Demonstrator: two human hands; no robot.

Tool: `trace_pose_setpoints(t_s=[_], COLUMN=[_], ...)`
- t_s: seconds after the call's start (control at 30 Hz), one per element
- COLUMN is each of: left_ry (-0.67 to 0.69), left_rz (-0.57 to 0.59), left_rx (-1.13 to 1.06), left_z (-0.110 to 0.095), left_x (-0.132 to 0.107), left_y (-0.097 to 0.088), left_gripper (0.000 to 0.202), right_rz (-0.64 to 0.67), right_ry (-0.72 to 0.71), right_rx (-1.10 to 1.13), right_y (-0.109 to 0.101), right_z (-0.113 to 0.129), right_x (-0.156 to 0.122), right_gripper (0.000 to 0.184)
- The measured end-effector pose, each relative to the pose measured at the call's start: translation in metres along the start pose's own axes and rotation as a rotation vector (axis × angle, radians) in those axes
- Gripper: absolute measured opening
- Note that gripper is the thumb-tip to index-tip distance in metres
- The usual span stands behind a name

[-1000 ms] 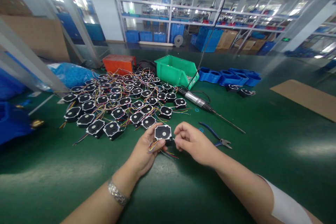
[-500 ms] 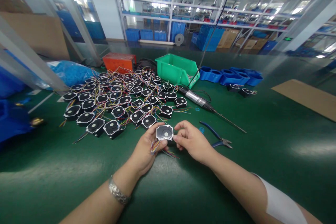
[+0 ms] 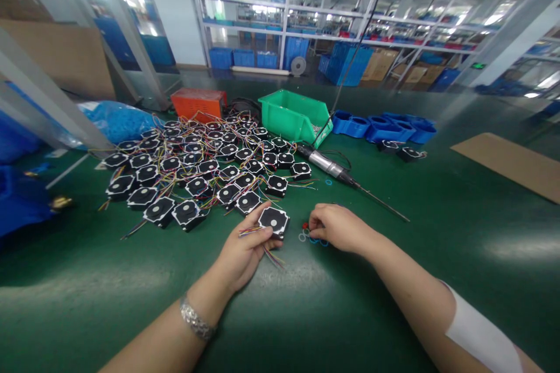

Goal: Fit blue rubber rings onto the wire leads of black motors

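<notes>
Pinching wired block (image 3: 273, 220), left hand (image 3: 242, 250), right hand (image 3: 339, 227) at half-hidden rings (image 3: 313, 240), grip unclear

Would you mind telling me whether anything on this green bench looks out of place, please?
Nothing looks clearly damaged. Two black units lie by the blue holders, apart from the main cluster, and one blue ring sits alone near the driver, away from the rings at the right hand.
</notes>
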State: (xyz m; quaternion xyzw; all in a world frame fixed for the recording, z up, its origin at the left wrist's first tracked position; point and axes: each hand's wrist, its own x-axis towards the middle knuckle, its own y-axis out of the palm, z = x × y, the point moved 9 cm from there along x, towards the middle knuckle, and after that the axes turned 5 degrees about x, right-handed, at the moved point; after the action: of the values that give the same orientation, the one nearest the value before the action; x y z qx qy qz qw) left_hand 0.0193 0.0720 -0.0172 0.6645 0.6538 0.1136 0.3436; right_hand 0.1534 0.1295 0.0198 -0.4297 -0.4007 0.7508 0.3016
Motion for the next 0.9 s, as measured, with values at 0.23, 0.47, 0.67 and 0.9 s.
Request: trace_pose_setpoints(t_s=[0.23,0.47,0.67,0.9], left_ry=[0.018,-0.030,-0.041,-0.053], left_rz=[0.014,0.021,0.058,0.081], left_rx=[-0.019,0.002,0.023,0.005], left_z=[-0.001,0.001,-0.001,0.000], left_x=[0.002,0.002,0.001,0.002], left_y=[0.001,0.001,0.005,0.006], left_gripper=[0.035,0.034,0.033,0.032], right_rz=[0.011,0.001,0.034,0.049], right_ry=[-0.081,-0.096,-0.084,-0.076], right_rx=[-0.219,-0.175,-0.121,-0.208], right_y=[0.016,0.016,0.013,0.014], right_z=[0.015,0.018,0.011,0.016], right_x=[-0.005,-0.006,-0.005,-0.009], right_gripper=[0.017,0.011,0.014,0.021])
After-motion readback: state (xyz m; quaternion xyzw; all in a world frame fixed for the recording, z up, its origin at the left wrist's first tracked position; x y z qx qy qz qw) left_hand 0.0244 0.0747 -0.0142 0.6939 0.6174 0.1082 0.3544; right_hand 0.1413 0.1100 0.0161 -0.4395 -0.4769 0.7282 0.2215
